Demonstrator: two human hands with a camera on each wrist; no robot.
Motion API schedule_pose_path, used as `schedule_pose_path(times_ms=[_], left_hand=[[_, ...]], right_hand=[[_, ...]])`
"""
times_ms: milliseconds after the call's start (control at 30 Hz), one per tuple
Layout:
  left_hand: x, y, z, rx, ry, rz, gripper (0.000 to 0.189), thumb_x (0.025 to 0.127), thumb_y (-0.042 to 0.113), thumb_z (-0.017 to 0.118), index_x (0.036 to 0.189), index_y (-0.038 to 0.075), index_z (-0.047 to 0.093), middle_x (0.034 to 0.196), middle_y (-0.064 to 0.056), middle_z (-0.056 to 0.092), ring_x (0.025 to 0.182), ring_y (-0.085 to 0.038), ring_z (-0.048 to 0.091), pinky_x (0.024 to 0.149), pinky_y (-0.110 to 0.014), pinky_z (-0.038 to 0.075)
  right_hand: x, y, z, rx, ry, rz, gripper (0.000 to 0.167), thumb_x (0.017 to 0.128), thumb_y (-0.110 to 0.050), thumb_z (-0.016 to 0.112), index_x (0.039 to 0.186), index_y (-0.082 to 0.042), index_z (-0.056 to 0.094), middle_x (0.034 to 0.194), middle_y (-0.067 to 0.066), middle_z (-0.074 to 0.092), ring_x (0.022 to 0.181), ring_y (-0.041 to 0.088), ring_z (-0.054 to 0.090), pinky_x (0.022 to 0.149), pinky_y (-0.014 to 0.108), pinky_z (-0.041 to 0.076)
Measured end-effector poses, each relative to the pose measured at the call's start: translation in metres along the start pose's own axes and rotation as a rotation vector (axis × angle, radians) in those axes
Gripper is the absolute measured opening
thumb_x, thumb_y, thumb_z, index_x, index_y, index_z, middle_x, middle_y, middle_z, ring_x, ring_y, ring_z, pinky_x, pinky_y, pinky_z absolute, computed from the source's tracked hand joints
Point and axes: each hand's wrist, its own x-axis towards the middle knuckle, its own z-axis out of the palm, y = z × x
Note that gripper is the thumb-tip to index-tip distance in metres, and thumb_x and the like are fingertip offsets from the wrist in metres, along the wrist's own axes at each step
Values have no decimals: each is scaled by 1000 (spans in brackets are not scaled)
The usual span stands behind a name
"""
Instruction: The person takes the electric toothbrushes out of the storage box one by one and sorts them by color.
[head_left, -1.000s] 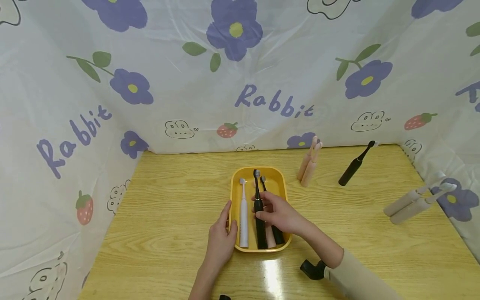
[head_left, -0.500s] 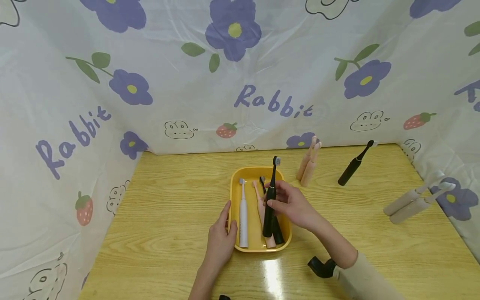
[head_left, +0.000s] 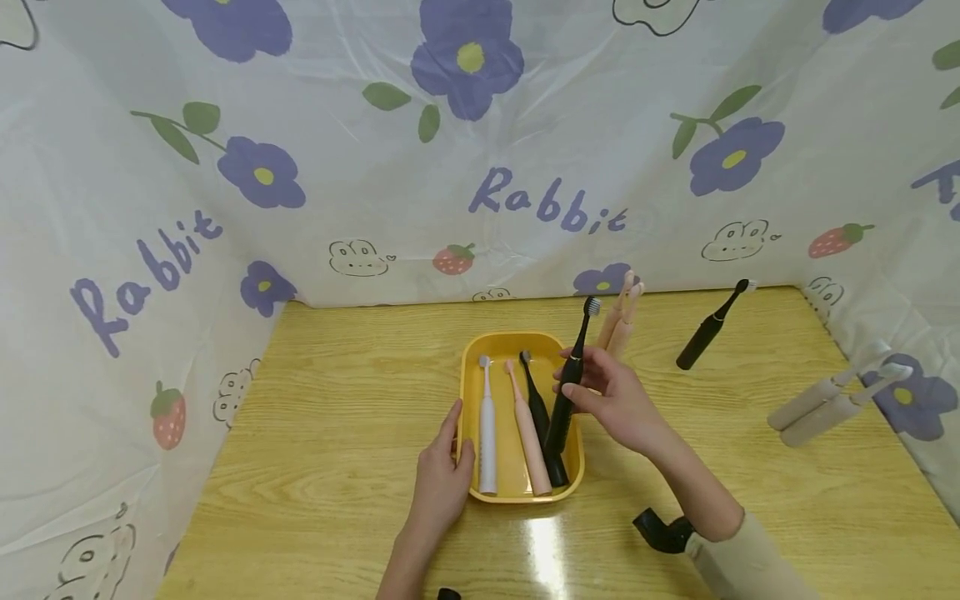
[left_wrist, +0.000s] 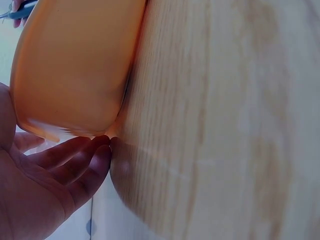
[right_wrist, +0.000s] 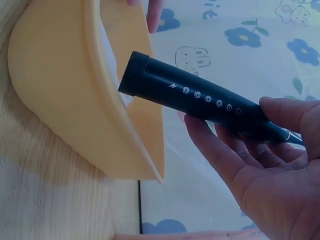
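My right hand (head_left: pixel 618 400) pinches a black electric toothbrush (head_left: pixel 567 396) by its handle, tilted with the brush head up, over the right side of the yellow tray (head_left: pixel 517 498). In the right wrist view, the toothbrush handle (right_wrist: pixel 200 95) shows a row of small symbols and its flat base points at the tray. My left hand (head_left: pixel 444 475) rests against the tray's left side; in the left wrist view its fingers (left_wrist: pixel 75 160) touch the outer wall, fairly straight. Inside the tray lie a white toothbrush (head_left: pixel 487 442), a pink toothbrush (head_left: pixel 531 442) and another black toothbrush (head_left: pixel 538 408), partly covered by the held one.
Two pink toothbrushes (head_left: pixel 617 333) stand behind my right hand, partly hidden by it. Farther right stands a black toothbrush (head_left: pixel 701 340), then two pale toothbrushes (head_left: pixel 821 414) near the right edge of the wooden table (head_left: pixel 337 400). A patterned cloth (head_left: pixel 360 192) hangs behind.
My right hand has lifted the black toothbrush and carried it rightward, from the tray's middle to its right side. The pink toothbrush beneath is now uncovered. My left hand has stayed put.
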Motion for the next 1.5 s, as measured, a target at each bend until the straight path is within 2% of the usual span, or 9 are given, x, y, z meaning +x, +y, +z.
schedule_pose_path(times_ms=[267, 500, 667, 800, 1033, 1200, 1333, 1500], left_hand=[[0, 1, 1, -13, 2, -9, 58, 101, 4, 57, 157, 8, 42, 125, -23, 67, 86, -21, 64, 60, -28, 52], [-1, 0, 1, 6, 3, -12, 58, 101, 5, 57, 157, 9, 42, 126, -23, 66, 93, -25, 66, 68, -33, 55], [-1, -1, 0, 10, 4, -18, 58, 102, 7, 57, 158, 10, 41, 126, -22, 66, 96, -25, 66, 70, -34, 55], [-1, -1, 1, 11, 9, -16, 58, 102, 7, 57, 158, 11, 42, 124, -21, 67, 94, -24, 66, 68, -32, 54], [0, -3, 2, 11, 18, 8, 58, 102, 5, 57, 157, 9, 42, 122, -22, 68, 93, -24, 65, 67, -32, 54], [0, -3, 1, 9, 14, 11, 57, 102, 5, 57, 157, 10, 43, 123, -22, 67, 92, -24, 65, 65, -30, 52], [0, -3, 1, 5, 14, 16, 57, 102, 5, 57, 157, 10, 43, 126, -23, 66, 94, -25, 65, 66, -30, 53], [0, -4, 1, -6, 13, 19, 58, 102, 5, 57, 157, 10, 42, 128, -24, 66, 95, -25, 66, 66, -30, 53]], right_hand=[[-8, -4, -19, -16, 52, -25, 43, 100, 6, 59, 141, 7, 48, 125, 30, 61, 112, 34, 67, 80, 39, 60], [-17, -1, -33, -64, 109, -38, 41, 100, 6, 59, 140, 9, 48, 127, 31, 61, 117, 48, 61, 83, 36, 59], [-23, 4, -40, -102, 133, -22, 42, 99, 5, 60, 139, 9, 49, 126, 32, 62, 116, 48, 62, 82, 37, 59], [-27, 8, -47, -119, 143, -12, 43, 100, 5, 60, 141, 10, 47, 126, 33, 62, 113, 42, 65, 80, 37, 60], [-37, 15, -62, -151, 169, -14, 41, 101, 3, 59, 140, 8, 48, 123, 29, 63, 106, 12, 68, 78, 33, 60], [-40, 22, -74, -169, 202, -25, 42, 102, 2, 58, 141, 8, 46, 123, 28, 61, 106, 8, 67, 78, 31, 59], [-42, 25, -82, -159, 248, -14, 43, 102, 2, 59, 142, 9, 45, 121, 22, 61, 105, 6, 67, 77, 30, 59], [-43, 30, -90, -159, 279, 16, 46, 102, 1, 58, 145, 9, 43, 126, 27, 59, 102, -1, 65, 77, 29, 59]])
